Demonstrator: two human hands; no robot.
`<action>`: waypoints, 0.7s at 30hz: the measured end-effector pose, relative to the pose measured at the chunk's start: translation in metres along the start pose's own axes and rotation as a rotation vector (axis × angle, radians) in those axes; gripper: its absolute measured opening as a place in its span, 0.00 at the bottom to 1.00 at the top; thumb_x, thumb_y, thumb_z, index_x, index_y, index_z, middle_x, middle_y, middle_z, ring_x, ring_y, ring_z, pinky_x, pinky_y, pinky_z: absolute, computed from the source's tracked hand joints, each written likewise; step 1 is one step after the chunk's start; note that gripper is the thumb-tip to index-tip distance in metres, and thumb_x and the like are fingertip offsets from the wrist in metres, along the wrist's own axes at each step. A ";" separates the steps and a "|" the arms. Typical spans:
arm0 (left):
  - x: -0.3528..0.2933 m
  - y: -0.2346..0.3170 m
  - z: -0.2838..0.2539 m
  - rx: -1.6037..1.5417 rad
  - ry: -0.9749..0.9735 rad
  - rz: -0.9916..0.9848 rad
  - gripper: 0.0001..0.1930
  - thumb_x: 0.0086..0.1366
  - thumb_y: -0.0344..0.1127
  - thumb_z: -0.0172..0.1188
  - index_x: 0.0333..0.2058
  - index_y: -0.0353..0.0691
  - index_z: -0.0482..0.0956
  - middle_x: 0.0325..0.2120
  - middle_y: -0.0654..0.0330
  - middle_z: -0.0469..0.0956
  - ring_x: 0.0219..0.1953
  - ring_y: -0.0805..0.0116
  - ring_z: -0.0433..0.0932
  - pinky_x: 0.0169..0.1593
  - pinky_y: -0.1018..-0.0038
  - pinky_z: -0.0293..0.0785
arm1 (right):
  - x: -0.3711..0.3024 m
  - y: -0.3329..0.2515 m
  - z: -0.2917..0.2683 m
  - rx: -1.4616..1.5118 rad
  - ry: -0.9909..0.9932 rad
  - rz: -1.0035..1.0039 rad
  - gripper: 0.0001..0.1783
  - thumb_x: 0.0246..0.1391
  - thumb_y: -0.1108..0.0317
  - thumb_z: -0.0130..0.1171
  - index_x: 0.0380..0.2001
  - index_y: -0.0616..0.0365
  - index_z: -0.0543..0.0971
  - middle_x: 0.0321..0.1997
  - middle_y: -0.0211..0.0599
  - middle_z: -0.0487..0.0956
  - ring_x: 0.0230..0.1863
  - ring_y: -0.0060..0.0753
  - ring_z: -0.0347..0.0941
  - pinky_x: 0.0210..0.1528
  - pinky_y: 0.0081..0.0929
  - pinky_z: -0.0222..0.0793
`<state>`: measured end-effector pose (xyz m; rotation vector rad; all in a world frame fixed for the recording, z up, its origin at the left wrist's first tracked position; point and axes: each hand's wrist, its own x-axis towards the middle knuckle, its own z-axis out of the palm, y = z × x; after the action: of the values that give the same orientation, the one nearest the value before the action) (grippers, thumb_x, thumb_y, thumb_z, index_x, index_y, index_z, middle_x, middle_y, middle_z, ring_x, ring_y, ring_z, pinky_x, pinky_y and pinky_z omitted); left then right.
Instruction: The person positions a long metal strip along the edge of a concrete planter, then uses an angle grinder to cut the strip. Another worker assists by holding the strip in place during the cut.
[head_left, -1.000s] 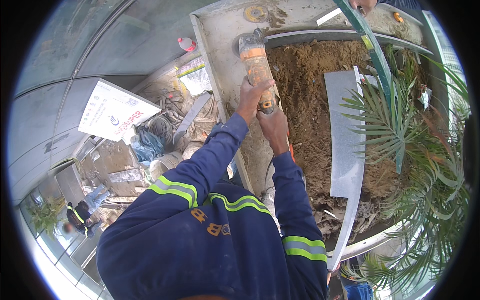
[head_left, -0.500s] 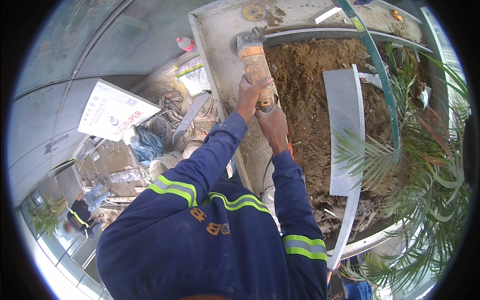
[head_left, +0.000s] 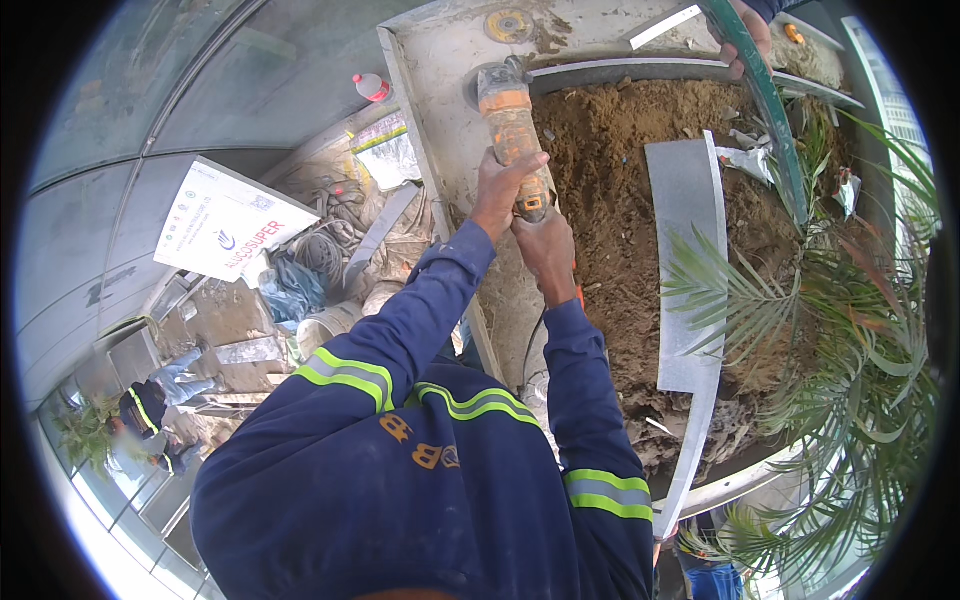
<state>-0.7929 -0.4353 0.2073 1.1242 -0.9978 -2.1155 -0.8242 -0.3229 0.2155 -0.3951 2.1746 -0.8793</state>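
An orange, dust-coated angle grinder (head_left: pixel 513 125) points away from me over the pale concrete ledge (head_left: pixel 447 130). My left hand (head_left: pixel 505 190) is wrapped round its body. Behind it, my right hand (head_left: pixel 547 252) grips the grinder's rear end. The grinder's head lies at the ledge's far part, its disc mostly hidden. A cord (head_left: pixel 530 345) hangs below my right hand. Farther along the ledge lies a round yellowish disc (head_left: pixel 509 26). At the far right a co-worker's hand (head_left: pixel 752 40) holds a long green bar (head_left: pixel 765 105) that slants down toward the plants.
Brown soil (head_left: pixel 610 200) fills the planter on the right, with a grey sheet panel (head_left: pixel 688 270) and palm fronds (head_left: pixel 850 350). Left of the ledge are a bottle (head_left: pixel 371 88), a white printed board (head_left: pixel 235 222), a bucket (head_left: pixel 330 325) and rubble. Another person (head_left: pixel 150 410) is at the lower left.
The green bar has shifted away, its lower end lifting from the fronds, and the co-worker's hand has come into view on it. The person at lower left has moved slightly. My hands stay put.
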 end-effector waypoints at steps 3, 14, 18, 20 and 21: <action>0.001 -0.002 0.002 -0.002 0.016 0.007 0.26 0.57 0.34 0.76 0.49 0.34 0.72 0.37 0.58 0.79 0.34 0.69 0.82 0.38 0.69 0.82 | -0.002 -0.007 -0.007 -0.055 -0.018 0.008 0.23 0.50 0.52 0.67 0.39 0.63 0.84 0.35 0.58 0.85 0.40 0.59 0.84 0.42 0.46 0.76; 0.002 -0.007 -0.003 -0.004 0.025 0.006 0.27 0.57 0.35 0.76 0.50 0.34 0.72 0.39 0.57 0.79 0.36 0.69 0.82 0.40 0.69 0.82 | 0.001 0.001 -0.002 -0.056 -0.036 -0.019 0.27 0.50 0.50 0.66 0.39 0.68 0.82 0.36 0.61 0.85 0.42 0.63 0.83 0.44 0.51 0.76; -0.001 -0.004 0.000 -0.022 0.021 -0.002 0.27 0.57 0.35 0.76 0.50 0.34 0.72 0.39 0.57 0.79 0.36 0.69 0.82 0.39 0.69 0.82 | 0.000 -0.002 -0.005 -0.048 -0.051 -0.017 0.27 0.50 0.50 0.66 0.39 0.68 0.82 0.35 0.61 0.85 0.41 0.63 0.83 0.44 0.51 0.76; -0.001 -0.002 0.000 -0.025 0.020 -0.014 0.27 0.57 0.35 0.76 0.50 0.34 0.72 0.38 0.57 0.79 0.35 0.69 0.82 0.39 0.69 0.83 | -0.001 -0.005 -0.006 -0.048 -0.051 -0.007 0.27 0.50 0.51 0.66 0.39 0.68 0.82 0.35 0.60 0.85 0.41 0.62 0.83 0.44 0.51 0.76; -0.001 -0.002 0.000 -0.023 0.017 -0.014 0.27 0.57 0.35 0.76 0.50 0.34 0.72 0.38 0.57 0.79 0.35 0.69 0.82 0.39 0.69 0.83 | -0.002 -0.006 -0.007 -0.048 -0.052 -0.002 0.27 0.50 0.51 0.66 0.39 0.68 0.81 0.35 0.60 0.85 0.41 0.62 0.83 0.44 0.51 0.76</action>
<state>-0.7921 -0.4335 0.2064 1.1396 -0.9580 -2.1198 -0.8283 -0.3234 0.2240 -0.4394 2.1512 -0.8107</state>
